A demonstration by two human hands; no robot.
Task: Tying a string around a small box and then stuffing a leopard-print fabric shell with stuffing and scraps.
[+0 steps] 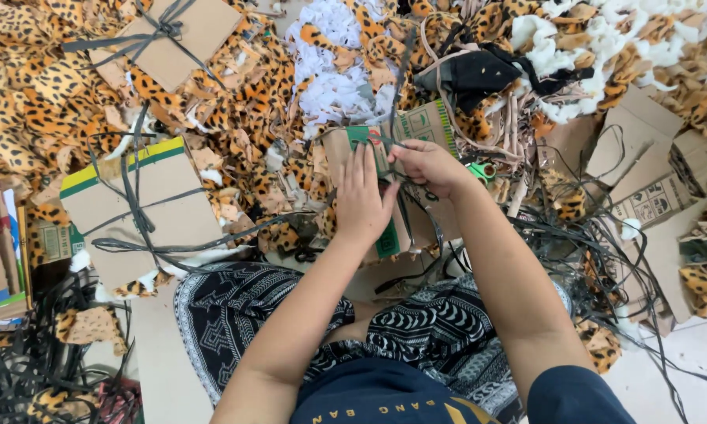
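The left hand (361,200) lies flat, fingers spread, pressing the cardboard piece (385,169) against the lap, so its grip is apart. Just right of it, touching the card's upper edge, the right hand (426,166) pinches what looks like a dark strap (407,216) that runs lengthwise down the card toward the person.

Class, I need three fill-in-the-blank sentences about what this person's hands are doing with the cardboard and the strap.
1. The left hand lies flat on a bundle wrapped in ____.
2. The right hand pinches a thin dark ____ over the bundle.
3. The fabric scraps around it carry a ____ print.

Missing words: cardboard; strap; leopard
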